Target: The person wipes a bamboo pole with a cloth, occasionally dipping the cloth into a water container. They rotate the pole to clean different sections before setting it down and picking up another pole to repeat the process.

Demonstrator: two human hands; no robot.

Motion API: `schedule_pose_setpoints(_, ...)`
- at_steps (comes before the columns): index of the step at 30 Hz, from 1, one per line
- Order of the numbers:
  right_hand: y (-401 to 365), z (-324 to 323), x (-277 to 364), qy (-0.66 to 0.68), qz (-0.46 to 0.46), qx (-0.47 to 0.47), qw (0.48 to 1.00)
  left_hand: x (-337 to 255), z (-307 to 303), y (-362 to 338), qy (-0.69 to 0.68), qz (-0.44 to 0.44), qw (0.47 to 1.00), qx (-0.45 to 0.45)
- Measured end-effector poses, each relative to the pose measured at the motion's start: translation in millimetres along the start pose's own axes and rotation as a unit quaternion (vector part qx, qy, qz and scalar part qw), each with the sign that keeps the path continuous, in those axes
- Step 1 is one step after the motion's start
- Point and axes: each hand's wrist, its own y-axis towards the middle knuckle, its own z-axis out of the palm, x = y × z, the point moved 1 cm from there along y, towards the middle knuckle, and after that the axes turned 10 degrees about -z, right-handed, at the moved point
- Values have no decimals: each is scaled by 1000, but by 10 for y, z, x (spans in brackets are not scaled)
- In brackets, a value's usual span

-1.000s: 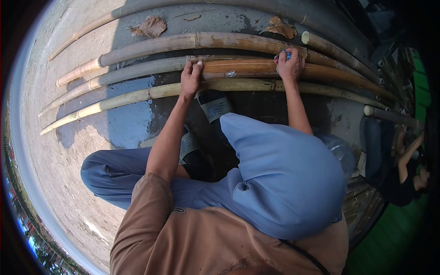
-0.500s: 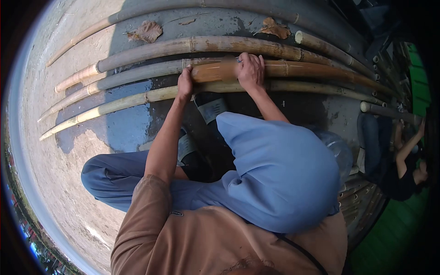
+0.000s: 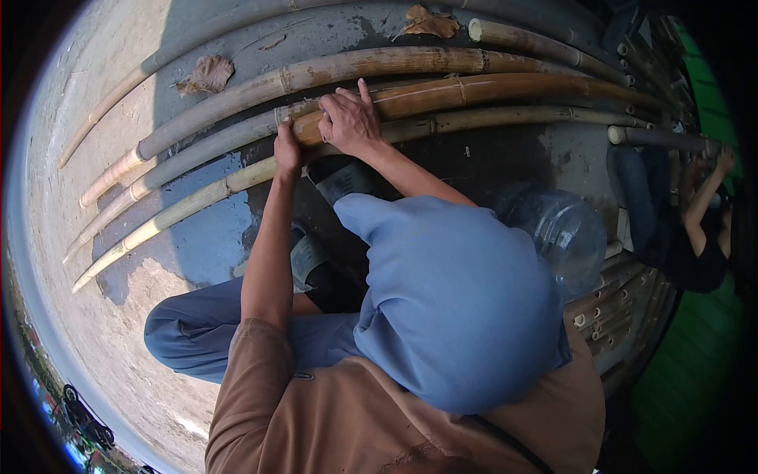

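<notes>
A brown bamboo pole (image 3: 505,84) lies among paler poles, its near end beside my hands. My left hand (image 3: 287,147) grips that end, thumb up. My right hand (image 3: 350,120) lies over the pole just right of it, one finger raised and the others bent; whatever is under its palm is hidden. Above runs a mottled bamboo pole (image 3: 379,63), and below is a pale yellow pole (image 3: 260,171).
Dry leaves (image 3: 207,74) lie on the floor beyond the poles. A clear plastic bottle (image 3: 570,237) is right of my knee. Another person (image 3: 701,229) sits at the far right, near stacked bamboo (image 3: 604,312). A short bamboo piece (image 3: 545,43) lies at the upper right.
My right hand has slid left along the brown pole, close to my left hand. The camera view has shifted, showing more of the bottle.
</notes>
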Motion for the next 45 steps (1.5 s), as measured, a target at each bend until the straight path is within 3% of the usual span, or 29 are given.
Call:
schedule_pose_setpoints(5, -524, -913, -1556, -128, 72, -110, 983, -232, 1, -99, 98, -67, 993, -5)
schedule_pose_setpoints(7, -657, -1090, -1832, -155, 94, -125, 975, -225, 100, -226, 26, -41, 999, -12)
schedule_pose_setpoints(10, -429, -836, -1449, -214, 157, -99, 959, -230, 257, -260, -105, 5, 994, 10)
schedule_pose_setpoints(11, -233, -754, -1200, -133, 168, -31, 976, -211, 261, -245, -152, 21, 988, 20)
schedule_pose_setpoints(14, 269, -124, -241, -33, 67, 70, 995, -209, 261, -373, -150, 2, 989, -15)
schedule_pose_setpoints(15, 454, -15, 105, 8, 43, 167, 985, -239, 287, -344, -150, -2, 988, -29)
schedule_pose_setpoints(17, 652, 310, 545, 56, -13, 246, 968, 41, 148, -100, -11, 141, 989, -51)
schedule_pose_setpoints(19, 662, 229, 470, 75, 49, 275, 957, 157, 45, -79, 175, 238, 949, -109)
schedule_pose_setpoints(20, 668, 155, 398, 85, 80, 288, 950, 196, -7, 53, 12, 109, 993, -43)
schedule_pose_setpoints(21, 650, 40, 218, 64, 137, 283, 947, -21, 175, -200, -120, 51, 990, -57)
schedule_pose_setpoints(24, 607, -287, -451, 17, 232, 305, 923, -164, 229, -470, -64, 12, 994, -89)
schedule_pose_setpoints(28, 706, -285, 48, -26, 165, 343, 924, -163, 257, -285, -70, 43, 994, -70)
schedule_pose_setpoints(29, 683, -92, 271, -5, 124, 332, 935, -51, 200, -186, -83, 60, 993, -55)
schedule_pose_setpoints(30, 661, 137, 481, 16, 65, 306, 950, 80, 129, -95, -11, 127, 989, -69)
schedule_pose_setpoints(32, 476, 402, 669, 5, -72, 153, 986, -15, 185, -257, 122, 265, 954, -75)
schedule_pose_setpoints(34, 336, 314, 485, 25, -59, 79, 995, -173, 193, -434, 154, 188, 965, -93)
schedule_pose_setpoints(36, 146, 35, 169, 12, -78, -37, 996, -302, 201, -457, 23, 30, 998, -46)
schedule_pose_setpoints(37, 42, -167, -67, -14, -53, -44, 998, -327, 213, -469, -46, -53, 997, -22)
schedule_pose_setpoints(38, -80, -347, -376, -38, -36, -88, 995, -296, 136, -403, -5, -86, 996, -12)
schedule_pose_setpoints(41, -444, -944, -1421, -162, 75, -145, 973, -206, 166, -249, -65, -24, 997, -22)
schedule_pose_setpoints(45, -476, -1105, -1653, -162, 78, -175, 968, -300, 309, -260, -120, 77, 990, -7)
